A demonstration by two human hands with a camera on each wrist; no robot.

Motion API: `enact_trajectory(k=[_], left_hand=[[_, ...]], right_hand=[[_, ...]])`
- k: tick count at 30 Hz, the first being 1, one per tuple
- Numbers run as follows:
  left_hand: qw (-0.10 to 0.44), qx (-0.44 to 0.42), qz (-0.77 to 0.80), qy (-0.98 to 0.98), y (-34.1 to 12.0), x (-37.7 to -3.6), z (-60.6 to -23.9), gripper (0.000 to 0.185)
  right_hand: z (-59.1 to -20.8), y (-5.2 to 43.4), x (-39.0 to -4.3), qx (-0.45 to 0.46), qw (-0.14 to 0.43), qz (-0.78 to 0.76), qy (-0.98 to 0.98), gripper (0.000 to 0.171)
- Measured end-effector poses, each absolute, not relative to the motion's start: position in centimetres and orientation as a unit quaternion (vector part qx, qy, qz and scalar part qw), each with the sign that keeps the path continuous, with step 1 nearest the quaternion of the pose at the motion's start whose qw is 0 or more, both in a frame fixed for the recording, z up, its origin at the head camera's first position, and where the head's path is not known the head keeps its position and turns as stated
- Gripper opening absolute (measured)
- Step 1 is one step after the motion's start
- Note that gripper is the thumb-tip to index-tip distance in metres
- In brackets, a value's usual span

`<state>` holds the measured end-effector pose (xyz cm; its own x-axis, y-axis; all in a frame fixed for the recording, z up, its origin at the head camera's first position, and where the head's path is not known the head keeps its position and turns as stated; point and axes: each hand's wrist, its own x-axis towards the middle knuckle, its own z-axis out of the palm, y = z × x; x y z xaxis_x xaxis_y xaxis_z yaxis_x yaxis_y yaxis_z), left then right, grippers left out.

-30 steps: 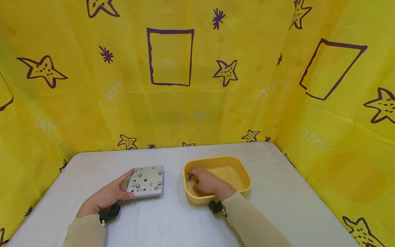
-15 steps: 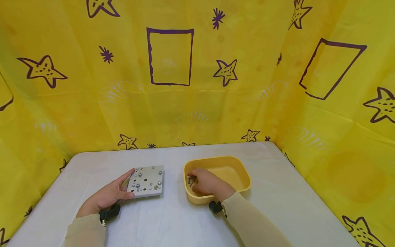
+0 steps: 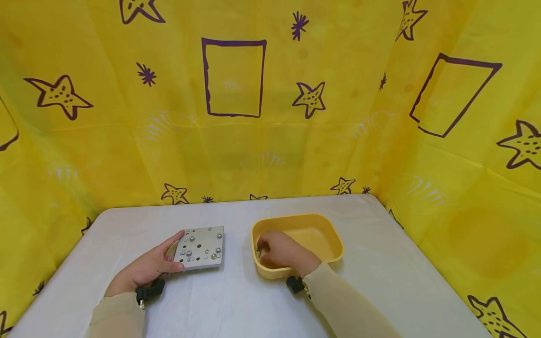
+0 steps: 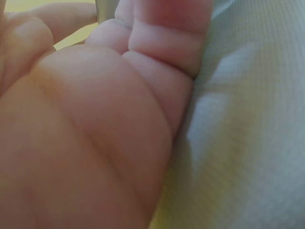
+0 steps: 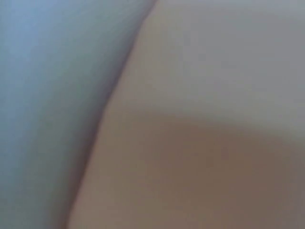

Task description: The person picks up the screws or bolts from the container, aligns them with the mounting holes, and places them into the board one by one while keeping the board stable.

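Note:
My left hand point(image 3: 150, 267) grips the left edge of a light grey metal plate point(image 3: 203, 258), thumb on the near side and a finger at the far corner. Holes and several bolt heads dot the plate's upper face. In the left wrist view the palm point(image 4: 95, 95) lies low along the white cloth, its fingers bent toward the plate. Over on the right, my right hand point(image 3: 283, 251) reaches into a yellow plastic bin point(image 3: 314, 239). Its fingertips pinch a small metal screw point(image 3: 259, 252) by the bin's left wall. Only blurred skin point(image 5: 200, 167) fills the right wrist view.
A white cloth covers the table point(image 3: 236, 300). Yellow printed curtains point(image 3: 279, 155) rise behind it and along both sides. The bin stands to the right of the plate, with a gap between them. Each wrist carries a small black camera point(image 3: 150, 290).
My right hand's fingers have shifted slightly in the bin and drawn closer together around the screw. The left hand and the plate have stayed in place.

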<state>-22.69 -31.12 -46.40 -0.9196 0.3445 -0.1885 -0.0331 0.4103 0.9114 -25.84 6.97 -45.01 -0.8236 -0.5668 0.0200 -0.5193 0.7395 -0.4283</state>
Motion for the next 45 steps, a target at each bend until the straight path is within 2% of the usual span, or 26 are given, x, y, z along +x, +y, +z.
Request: enact_trajectory(k=[10, 25, 27, 32, 36, 45], left_hand=[[0.176, 0.084, 0.516, 0.834, -31.6, -22.6, -46.2, 0.111], [0.183, 0.078, 0.539, 0.818, -31.8, -22.7, -46.6, 0.111], [0.189, 0.079, 0.553, 0.808, -31.6, -22.6, -46.7, 0.111], [0.182, 0.086, 0.543, 0.815, -31.2, -22.5, -46.7, 0.111], [0.175, 0.08, 0.534, 0.823, -31.1, -22.6, -46.5, 0.112], [0.177, 0.088, 0.536, 0.821, -31.1, -22.9, -46.6, 0.112]], right_hand=[[-45.3, 5.7, -26.4, -0.312, 0.034, -0.154, 0.937, 0.01], [-44.6, 5.8, -26.1, -0.281, 0.026, -0.157, 0.946, 0.012], [-44.1, 6.5, -25.6, -0.259, 0.014, -0.198, 0.945, 0.017], [-42.3, 8.8, -24.9, -0.146, 0.026, -0.386, 0.91, 0.031], [-41.0, 10.3, -25.4, -0.053, 0.032, -0.534, 0.843, 0.033], [-40.2, 9.7, -28.0, 0.068, 0.031, -0.839, 0.539, 0.04]])
